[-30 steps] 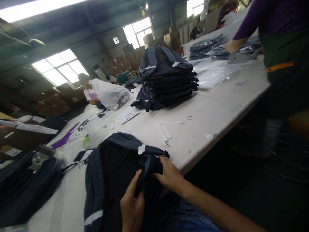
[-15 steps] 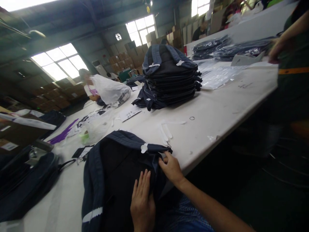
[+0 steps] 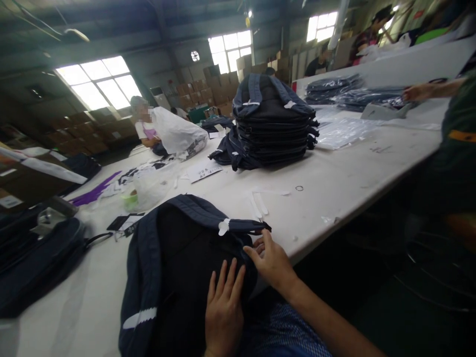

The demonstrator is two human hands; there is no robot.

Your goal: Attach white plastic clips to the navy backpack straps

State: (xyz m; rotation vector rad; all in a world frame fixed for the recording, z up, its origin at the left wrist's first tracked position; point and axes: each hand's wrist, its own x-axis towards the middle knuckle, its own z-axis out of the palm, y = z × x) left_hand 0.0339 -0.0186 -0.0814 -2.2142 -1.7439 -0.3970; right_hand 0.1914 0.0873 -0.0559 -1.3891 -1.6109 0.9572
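Head view. A dark navy fabric backpack [image 3: 174, 267] lies flat, black back panel up, on the white counter [image 3: 334, 173] directly in front of the person. Its long axis runs away from the body: the end with a pale stripe is nearest, and a navy shoulder strap with a white paper tag [image 3: 223, 226] lies along the far edge.

The left hand [image 3: 223, 312] rests palm-down on the panel, fingers spread and released, grasping nothing. The right hand [image 3: 273, 260] is at the bag's right corner, just below the strap's end and the nearer hand to it. Its fingers are loosely bent and open, with the tips at the fabric edge and nothing pinched.

Farther along the counter, well apart, stands a stack of matching navy backpacks [image 3: 275, 126].
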